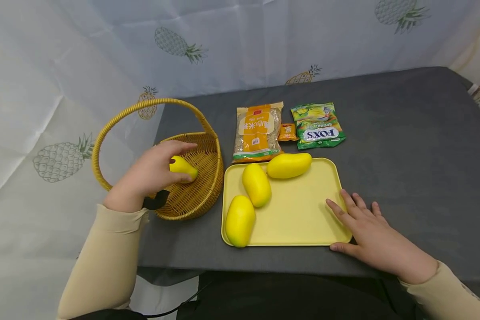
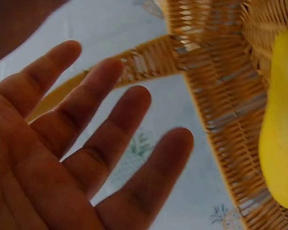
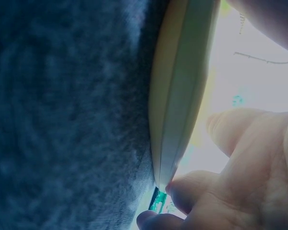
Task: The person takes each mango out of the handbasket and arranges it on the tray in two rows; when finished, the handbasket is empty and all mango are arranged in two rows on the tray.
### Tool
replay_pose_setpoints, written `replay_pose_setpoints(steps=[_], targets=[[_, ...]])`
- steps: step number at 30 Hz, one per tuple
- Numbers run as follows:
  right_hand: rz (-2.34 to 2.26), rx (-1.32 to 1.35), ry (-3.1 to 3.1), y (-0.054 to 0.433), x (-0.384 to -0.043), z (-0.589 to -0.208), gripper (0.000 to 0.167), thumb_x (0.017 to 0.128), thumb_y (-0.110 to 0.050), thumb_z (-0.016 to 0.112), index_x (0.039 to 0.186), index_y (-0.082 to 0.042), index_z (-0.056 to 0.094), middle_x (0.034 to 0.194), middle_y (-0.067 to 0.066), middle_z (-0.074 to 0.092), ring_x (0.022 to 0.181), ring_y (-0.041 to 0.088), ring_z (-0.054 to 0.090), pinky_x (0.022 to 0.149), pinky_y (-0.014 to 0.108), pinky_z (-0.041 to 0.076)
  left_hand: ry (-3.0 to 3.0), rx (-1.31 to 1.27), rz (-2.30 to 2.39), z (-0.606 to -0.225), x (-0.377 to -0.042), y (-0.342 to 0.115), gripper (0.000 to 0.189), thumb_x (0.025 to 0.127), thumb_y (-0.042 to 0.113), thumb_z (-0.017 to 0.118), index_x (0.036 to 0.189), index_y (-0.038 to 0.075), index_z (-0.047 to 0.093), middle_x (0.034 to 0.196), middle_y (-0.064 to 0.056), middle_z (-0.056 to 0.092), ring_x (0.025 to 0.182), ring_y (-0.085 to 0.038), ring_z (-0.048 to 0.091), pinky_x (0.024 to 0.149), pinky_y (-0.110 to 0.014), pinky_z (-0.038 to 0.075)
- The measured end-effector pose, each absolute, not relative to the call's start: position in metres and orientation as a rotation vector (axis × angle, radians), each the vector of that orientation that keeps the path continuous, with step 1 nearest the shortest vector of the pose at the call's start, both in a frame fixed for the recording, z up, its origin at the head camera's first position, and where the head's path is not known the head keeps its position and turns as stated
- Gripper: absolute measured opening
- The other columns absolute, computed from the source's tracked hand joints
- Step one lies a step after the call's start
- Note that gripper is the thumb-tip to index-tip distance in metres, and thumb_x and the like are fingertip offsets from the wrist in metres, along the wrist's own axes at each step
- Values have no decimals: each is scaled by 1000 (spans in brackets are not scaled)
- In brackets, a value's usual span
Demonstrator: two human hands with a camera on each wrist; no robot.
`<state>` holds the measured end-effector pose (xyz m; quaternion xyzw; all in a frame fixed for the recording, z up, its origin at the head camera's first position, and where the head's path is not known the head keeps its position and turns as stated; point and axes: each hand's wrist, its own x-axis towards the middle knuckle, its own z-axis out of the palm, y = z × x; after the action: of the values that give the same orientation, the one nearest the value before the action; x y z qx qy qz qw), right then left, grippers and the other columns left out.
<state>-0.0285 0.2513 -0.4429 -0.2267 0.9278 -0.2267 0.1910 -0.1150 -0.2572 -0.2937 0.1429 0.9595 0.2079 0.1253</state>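
Observation:
Inside the wicker basket on the left lies a yellow mango with a greenish tip. Over the basket is my left hand, overlapping part of that mango in the head view. The left wrist view has its fingers spread and loosely straight, apart from the mango. My right hand rests at the right edge of the yellow tray, fingers spread, some over the rim. Three mangoes sit at the tray's left side: one near the front, one behind it, one across the back rim.
Behind the tray lie a bag of grain-like food, a small orange packet and a green FOX'S bag. The basket's tall handle arches above the left forearm. A grey cloth covers the table, with a pineapple-print curtain behind.

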Motion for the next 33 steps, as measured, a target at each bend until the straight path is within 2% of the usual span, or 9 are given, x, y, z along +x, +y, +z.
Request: replay_pose_setpoints(steps=[3,8,14,17,21,28,33], targets=[[-639,-641,2609,252,-28,-443,108,92,-56,85,177,-22,28,184,25,6,162,66,14,121,89,6,2792,393,457,-303,-121,-258,75,95,15,88,163,13,55,165,-15,54,154,-41,47,124,-63,41],[-643,-643,2605,252,-28,-443,108,92,-56,85,177,-22,28,184,26,5,161,67,15,122,89,6,2804,360,308,-320,-126,-256,71,93,6,86,159,7,58,161,-21,55,152,-44,48,126,-62,40],[-642,-647,2606,252,-28,-442,108,91,-56,86,177,-21,29,183,28,6,161,67,17,120,90,8,2803,327,180,-337,-129,-254,75,90,5,86,160,8,59,165,-23,50,155,-48,42,127,-64,39],[-641,-653,2605,252,-28,-442,108,92,-56,86,177,-21,29,183,28,6,161,67,18,120,90,9,2803,306,114,-342,-128,-254,71,93,8,85,160,9,59,165,-24,50,156,-48,41,124,-67,41],[-640,-655,2605,252,-28,-442,108,91,-55,86,177,-21,30,183,28,7,160,67,19,121,89,9,2801,274,76,-347,-128,-255,62,98,5,77,158,9,60,164,-24,51,157,-48,40,123,-68,42],[-641,-656,2604,252,-29,-442,108,92,-55,86,177,-21,30,183,28,7,160,67,19,120,89,10,2830,274,60,-354,-130,-258,59,96,-8,69,152,8,65,158,-24,56,152,-48,45,122,-66,44],[-641,-660,2607,252,-29,-442,107,92,-54,86,177,-20,30,183,28,7,161,66,16,121,89,9,2862,292,34,-356,-131,-258,51,97,-7,68,146,7,69,152,-24,61,144,-48,51,118,-65,47]])
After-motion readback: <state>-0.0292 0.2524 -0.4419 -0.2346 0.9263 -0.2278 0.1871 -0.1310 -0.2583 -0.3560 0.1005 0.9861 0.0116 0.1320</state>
